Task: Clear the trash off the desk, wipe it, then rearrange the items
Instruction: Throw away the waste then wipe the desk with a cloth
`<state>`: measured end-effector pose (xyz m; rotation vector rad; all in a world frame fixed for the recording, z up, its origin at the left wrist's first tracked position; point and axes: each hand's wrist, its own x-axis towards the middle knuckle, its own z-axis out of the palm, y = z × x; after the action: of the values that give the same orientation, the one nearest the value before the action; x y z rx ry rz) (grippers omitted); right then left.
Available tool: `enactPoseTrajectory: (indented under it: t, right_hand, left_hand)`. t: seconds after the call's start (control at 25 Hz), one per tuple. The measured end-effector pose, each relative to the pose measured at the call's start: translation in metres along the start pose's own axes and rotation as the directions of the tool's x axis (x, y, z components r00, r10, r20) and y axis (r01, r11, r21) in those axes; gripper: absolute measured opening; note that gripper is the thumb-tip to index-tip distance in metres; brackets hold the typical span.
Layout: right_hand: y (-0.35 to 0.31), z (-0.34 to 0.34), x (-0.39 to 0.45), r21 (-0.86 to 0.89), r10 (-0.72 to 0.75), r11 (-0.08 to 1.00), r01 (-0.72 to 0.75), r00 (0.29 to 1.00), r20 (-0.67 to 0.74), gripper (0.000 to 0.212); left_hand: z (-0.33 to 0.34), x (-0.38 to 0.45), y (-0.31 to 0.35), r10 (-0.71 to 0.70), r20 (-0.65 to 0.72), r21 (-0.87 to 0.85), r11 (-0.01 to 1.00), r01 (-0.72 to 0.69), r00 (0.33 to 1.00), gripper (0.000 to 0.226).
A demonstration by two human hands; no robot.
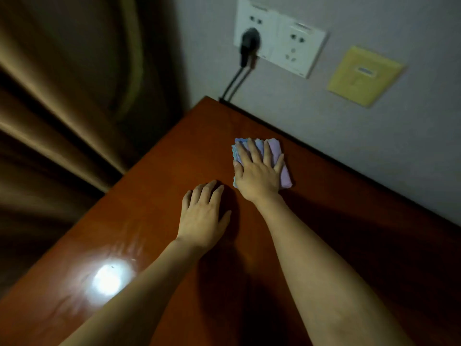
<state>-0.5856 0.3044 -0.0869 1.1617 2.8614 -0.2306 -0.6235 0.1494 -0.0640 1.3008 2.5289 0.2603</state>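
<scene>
The middle of the cloth is hidden under the right hand. Beside the cloth, the counter is cut off by the frame's edges. Above the cloth, the sockets' lettering is blurred.

The room was dim, and a plain grey-white wall stood behind the furniture, with heavy brown curtains hanging in folds at the left. On the wall there was a white double socket plate with a black plug in it, and its black cable ran down toward the corner; near it, to the right, was a yellowed square cover plate. A round bright reflection of light shone on a glossy reddish-brown wooden surface at the lower left.
</scene>
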Motion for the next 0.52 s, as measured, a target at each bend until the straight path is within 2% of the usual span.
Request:
enactPoseTrajectory:
  t: [0.28,0.52]
  right_hand:
    - [0.167,-0.01,-0.12,0.022,0.217,0.976,-0.216,0.976,-0.019,0.053]
    - [0.325,-0.016,-0.245,0.062,0.384,0.922,-0.382,0.923,-0.033,0.052]
  left_hand:
    - [0.05,-0.049,0.144,0.205,0.076,0.013,0.978,-0.206,0.976,0.062]
    - [0.104,-0.109,0.288,0.34,0.103,0.01,0.939,-0.343,0.935,0.062]
